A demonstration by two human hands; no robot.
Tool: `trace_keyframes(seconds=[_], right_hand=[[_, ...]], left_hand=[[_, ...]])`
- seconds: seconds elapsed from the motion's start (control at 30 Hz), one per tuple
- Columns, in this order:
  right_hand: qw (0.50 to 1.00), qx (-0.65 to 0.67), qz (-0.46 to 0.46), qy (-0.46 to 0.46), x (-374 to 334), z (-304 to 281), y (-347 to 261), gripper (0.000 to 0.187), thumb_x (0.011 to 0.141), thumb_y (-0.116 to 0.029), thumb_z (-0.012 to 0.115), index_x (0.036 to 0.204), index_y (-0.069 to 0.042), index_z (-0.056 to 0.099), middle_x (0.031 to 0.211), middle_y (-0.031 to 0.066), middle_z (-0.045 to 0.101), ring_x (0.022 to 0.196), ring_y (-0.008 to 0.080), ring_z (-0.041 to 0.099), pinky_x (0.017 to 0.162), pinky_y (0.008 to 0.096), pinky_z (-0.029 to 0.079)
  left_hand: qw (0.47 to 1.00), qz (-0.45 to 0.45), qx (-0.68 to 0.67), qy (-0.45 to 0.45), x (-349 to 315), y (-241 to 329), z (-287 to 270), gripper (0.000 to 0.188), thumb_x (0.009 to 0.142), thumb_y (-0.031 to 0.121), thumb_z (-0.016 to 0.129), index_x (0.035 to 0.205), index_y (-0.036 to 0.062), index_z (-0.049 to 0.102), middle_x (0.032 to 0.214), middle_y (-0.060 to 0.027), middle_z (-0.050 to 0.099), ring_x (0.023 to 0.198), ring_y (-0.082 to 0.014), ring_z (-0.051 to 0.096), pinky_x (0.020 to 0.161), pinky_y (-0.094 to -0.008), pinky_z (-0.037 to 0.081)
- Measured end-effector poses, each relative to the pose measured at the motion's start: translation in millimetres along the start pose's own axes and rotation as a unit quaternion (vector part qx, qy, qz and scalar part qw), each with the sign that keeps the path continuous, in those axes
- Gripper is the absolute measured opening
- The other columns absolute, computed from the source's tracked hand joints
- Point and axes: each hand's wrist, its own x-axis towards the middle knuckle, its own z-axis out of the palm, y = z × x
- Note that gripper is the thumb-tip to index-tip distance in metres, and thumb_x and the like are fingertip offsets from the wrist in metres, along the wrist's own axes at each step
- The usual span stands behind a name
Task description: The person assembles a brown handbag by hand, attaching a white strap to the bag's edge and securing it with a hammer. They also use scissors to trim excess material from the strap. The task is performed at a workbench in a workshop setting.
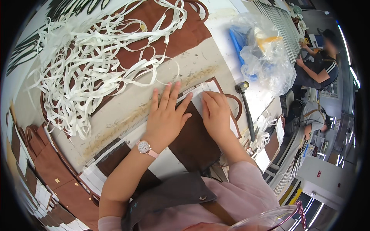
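A dark brown and white bag piece (194,148) lies in front of me on the worktable. My left hand (165,117) is flat on its far edge, fingers spread, with a pink-strapped watch on the wrist. To its right, my right hand (215,113) has its fingers bent and drawn together over a white strip (196,101) along that edge; the fingertips partly hide the strip. A reddish-brown handle loop (237,107) curves out just right of this hand. My forearms cover part of the bag piece.
Tangled white ribbon (104,57) is heaped over reddish-brown bag pieces (189,29) at the far left. A hammer (248,111) lies to the right, near crumpled clear plastic (269,65). Brown bags (54,173) stand at the left. Co-workers (323,65) are at the far right.
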Motion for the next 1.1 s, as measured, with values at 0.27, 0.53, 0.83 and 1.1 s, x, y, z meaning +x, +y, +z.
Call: trace_keyframes(seconds=[0.27,0.53,0.83,1.1], right_hand=[[0.997,-0.071,-0.021,-0.029,-2.7,5.8,-9.0,0.043,0.085,-0.008,0.067,0.125,0.004,0.059,0.127,0.0133,0.057,0.117,0.0321,0.053,0.099,0.0451,0.041],[0.994,-0.079,-0.035,-0.070,5.7,4.5,-7.9,0.045,0.085,-0.014,0.069,0.125,0.003,0.057,0.127,0.0127,0.056,0.115,0.0308,0.052,0.097,0.0438,0.041],[0.994,-0.040,-0.063,-0.077,9.2,-5.6,6.5,0.042,0.084,-0.014,0.070,0.124,-0.006,0.061,0.125,0.0105,0.059,0.112,0.0305,0.055,0.095,0.0430,0.043],[0.992,-0.072,-0.091,-0.055,11.7,4.7,14.8,0.040,0.086,-0.010,0.066,0.125,-0.007,0.063,0.129,0.0113,0.059,0.118,0.0319,0.054,0.104,0.0483,0.038]], left_hand=[[1.000,-0.003,0.003,-0.006,0.0,-0.3,-0.8,0.060,0.091,0.037,0.068,0.146,0.0241,0.050,0.160,-0.0172,0.031,0.147,-0.0347,0.030,0.119,-0.0582,0.019],[1.000,-0.009,0.008,-0.009,-1.8,-2.5,-1.2,0.059,0.092,0.037,0.066,0.147,0.0246,0.050,0.159,-0.0189,0.032,0.147,-0.0361,0.029,0.119,-0.0580,0.019],[1.000,-0.008,-0.003,-0.010,1.7,1.1,0.3,0.057,0.093,0.038,0.065,0.146,0.0232,0.050,0.159,-0.0198,0.031,0.148,-0.0376,0.027,0.118,-0.0588,0.019],[0.999,0.006,0.035,0.007,-5.1,-1.5,4.5,0.064,0.090,0.042,0.066,0.147,0.0162,0.049,0.159,-0.0103,0.035,0.148,-0.0344,0.026,0.119,-0.0599,0.018]])
